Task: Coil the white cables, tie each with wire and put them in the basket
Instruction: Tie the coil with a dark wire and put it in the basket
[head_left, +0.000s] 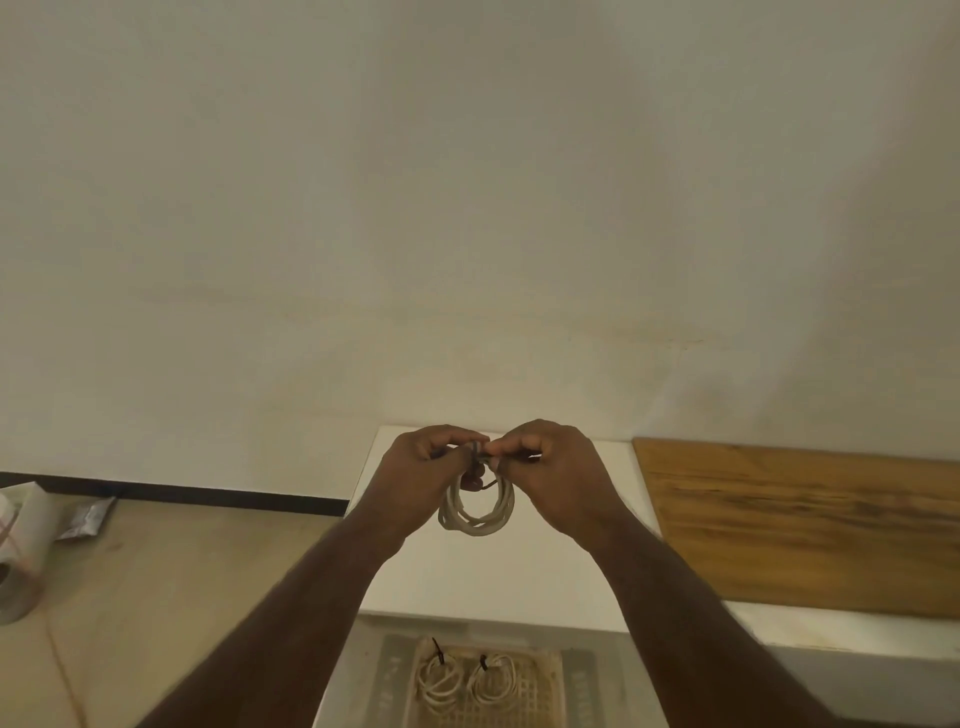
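A coiled white cable (478, 519) hangs in the air above a white table (498, 582). My left hand (426, 473) and my right hand (550, 467) meet at the top of the coil, fingers pinched on a thin dark tie wire (480, 454) wrapped around it. Both hands touch each other there. Below, at the bottom edge, a woven basket (540, 691) holds two coiled white cables, the left coil (440, 680) and the right coil (493, 678), each bound with a dark wire.
A wooden board (810, 525) lies on the right of the white table. On the floor at far left sit a roll of tape (13, 587) and a crumpled silver wrapper (88, 517). A plain wall fills the upper view.
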